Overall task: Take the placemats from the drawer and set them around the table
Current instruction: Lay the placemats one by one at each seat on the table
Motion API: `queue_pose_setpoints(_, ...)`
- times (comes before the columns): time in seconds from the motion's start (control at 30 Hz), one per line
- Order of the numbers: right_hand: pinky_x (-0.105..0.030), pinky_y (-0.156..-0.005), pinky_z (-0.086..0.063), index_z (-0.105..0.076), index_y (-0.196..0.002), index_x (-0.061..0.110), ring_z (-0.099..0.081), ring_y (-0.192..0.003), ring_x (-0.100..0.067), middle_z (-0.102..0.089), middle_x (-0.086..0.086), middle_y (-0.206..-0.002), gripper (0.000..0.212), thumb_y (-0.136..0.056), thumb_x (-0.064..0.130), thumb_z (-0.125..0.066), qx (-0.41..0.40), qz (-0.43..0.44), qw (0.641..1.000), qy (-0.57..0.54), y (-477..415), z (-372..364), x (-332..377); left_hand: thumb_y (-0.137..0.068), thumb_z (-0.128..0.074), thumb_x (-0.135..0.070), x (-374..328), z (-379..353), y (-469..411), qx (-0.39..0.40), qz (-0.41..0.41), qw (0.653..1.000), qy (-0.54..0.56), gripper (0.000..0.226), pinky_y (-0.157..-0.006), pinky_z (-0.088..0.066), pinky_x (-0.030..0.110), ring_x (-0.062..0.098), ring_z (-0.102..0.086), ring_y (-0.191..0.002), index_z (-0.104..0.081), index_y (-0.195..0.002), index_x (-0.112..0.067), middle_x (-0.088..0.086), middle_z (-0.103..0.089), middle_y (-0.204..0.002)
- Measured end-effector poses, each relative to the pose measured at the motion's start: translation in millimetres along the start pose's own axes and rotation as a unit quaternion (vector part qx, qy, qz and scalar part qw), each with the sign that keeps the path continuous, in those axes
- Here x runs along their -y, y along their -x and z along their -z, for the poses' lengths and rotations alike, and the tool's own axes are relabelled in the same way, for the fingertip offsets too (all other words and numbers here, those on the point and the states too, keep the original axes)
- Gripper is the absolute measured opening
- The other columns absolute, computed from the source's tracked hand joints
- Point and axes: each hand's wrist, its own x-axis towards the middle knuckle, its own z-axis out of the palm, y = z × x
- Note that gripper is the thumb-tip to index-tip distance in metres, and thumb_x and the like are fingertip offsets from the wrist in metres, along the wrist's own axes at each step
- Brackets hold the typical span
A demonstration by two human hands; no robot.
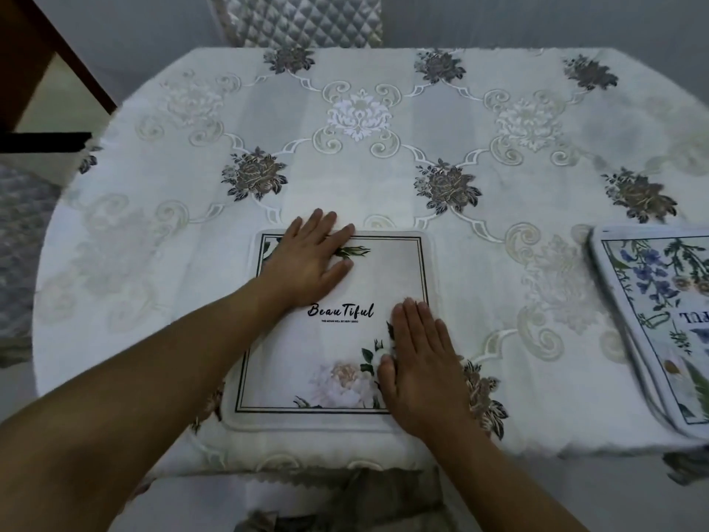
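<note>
Both bare forearms reach forward from the lower edge of the view. The left hand (307, 259) lies palm down, farther out, its fingers straight, slightly spread and angled to the right. The right hand (420, 370) lies palm down nearer the body, fingers straight and together, pointing forward.

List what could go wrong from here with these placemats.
1. The left hand and right hand press flat on the white placemat; pushing could bunch the tablecloth beneath.
2. The blue-flowered placemats lie near the table's near edge and might slide off if the cloth shifts.
</note>
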Motion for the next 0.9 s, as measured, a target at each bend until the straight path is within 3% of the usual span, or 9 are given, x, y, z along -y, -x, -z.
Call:
queue_pose_setpoints(0.27, -0.039, -0.122, 0.004, -0.007, -0.155, 0.008, 0.003, -0.151, -0.026, 0.0, -0.01, -0.163, 0.069, -0.095, 0.041, -0.018, 0.027, 0.001, 0.999, -0.023, -32, 8, 15, -0.099, -0.026, -0.05, 24, 8, 37, 0.004, 0.006, 1.0, 0.003, 0.064, -0.12, -0.009, 0.046, 0.031, -0.009, -0.149, -0.022, -0.153, -0.017, 0.013, -0.018, -0.161)
queue_pose_setpoints(0.47, -0.04, -0.121, 0.003, -0.004, -0.156, 0.011, 0.004, -0.151, -0.022, -0.004, -0.008, -0.165, 0.067, -0.099, 0.036, -0.03, 0.046, 0.065, 0.997, -0.011, -135, 9, 41, -0.1, -0.031, -0.037, -5, 0, 4, 0.004, 0.021, 0.999, 0.045, 0.059, -0.121, -0.007, 0.045, 0.026, -0.007, -0.15, -0.018, -0.153, -0.018, 0.009, -0.019, -0.162)
queue_pose_setpoints(0.57, -0.041, -0.122, 0.0, -0.011, -0.156, 0.011, -0.002, -0.151, -0.022, -0.011, -0.009, -0.164, 0.068, -0.095, 0.04, -0.023, 0.03, 0.08, 0.996, 0.022, -143, 7, 28, -0.098, -0.027, -0.047, 8, -5, 4, -0.017, 0.023, 1.0, 0.005, 0.063, -0.121, -0.003, 0.041, 0.022, -0.005, -0.15, -0.015, -0.154, -0.02, 0.007, -0.015, -0.163)
queue_pose_setpoints(0.67, -0.04, -0.121, -0.002, -0.015, -0.155, 0.01, -0.006, -0.151, -0.024, -0.014, -0.011, -0.163, 0.077, -0.086, 0.042, -0.01, 0.004, 0.037, 0.999, 0.015, -145, 15, -7, -0.098, -0.025, -0.053, 28, -6, 11, -0.028, 0.032, 0.999, 0.002, 0.067, -0.12, -0.001, 0.037, 0.022, -0.005, -0.15, -0.014, -0.154, -0.018, 0.007, -0.014, -0.163)
queue_pose_setpoints(0.8, -0.043, -0.121, -0.004, -0.015, -0.155, 0.006, -0.005, -0.151, -0.028, -0.013, -0.015, -0.163, 0.074, -0.087, 0.036, -0.02, 0.002, -0.02, 1.0, 0.012, -130, 22, -41, -0.098, -0.025, -0.054, 42, -5, 30, -0.022, 0.06, 0.998, -0.002, 0.071, -0.121, -0.001, 0.037, 0.023, -0.002, -0.15, -0.012, -0.155, -0.014, 0.009, -0.012, -0.163)
queue_pose_setpoints(0.9, -0.045, -0.122, 0.002, -0.007, -0.155, 0.006, 0.002, -0.151, -0.027, -0.005, -0.015, -0.164, 0.074, -0.089, 0.036, -0.019, 0.023, -0.036, 0.999, 0.022, -101, 21, -33, -0.098, -0.021, -0.056, 32, -6, 59, -0.025, 0.077, 0.997, 0.009, 0.074, -0.121, 0.001, 0.038, 0.023, 0.002, -0.15, -0.009, -0.155, -0.011, 0.01, -0.009, -0.163)
